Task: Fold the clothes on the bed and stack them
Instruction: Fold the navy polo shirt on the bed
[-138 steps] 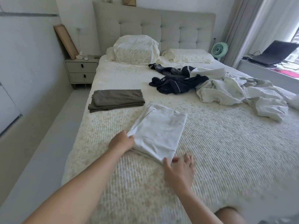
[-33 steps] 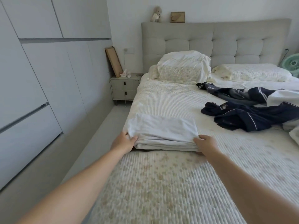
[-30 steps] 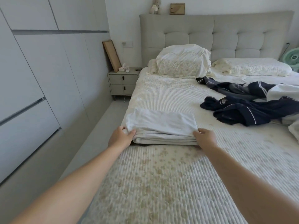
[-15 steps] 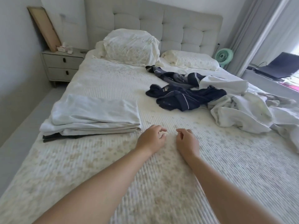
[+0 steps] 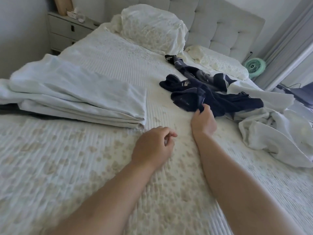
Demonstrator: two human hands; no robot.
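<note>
A folded white garment (image 5: 81, 94) lies on top of a folded dark one (image 5: 10, 109) at the bed's left side; only a dark edge of the lower piece shows. A crumpled navy garment (image 5: 213, 97) with thin white piping lies in the middle of the bed. My right hand (image 5: 203, 121) pinches its near edge between thumb and fingers. My left hand (image 5: 152, 148) rests on the bedspread with fingers loosely curled, holding nothing. A heap of unfolded white clothes (image 5: 274, 126) lies to the right, touching the navy garment.
The bed (image 5: 84, 167) has a quilted cream cover. Two pillows (image 5: 152, 26) lean at the grey headboard (image 5: 218, 28). A nightstand (image 5: 67, 29) stands at the far left, a small green fan (image 5: 254, 67) at the far right by the curtain.
Both hands let go of the white folded garment after setting it on the dark one. My right hand has reached forward and taken the navy garment's edge. The view has swung right.
</note>
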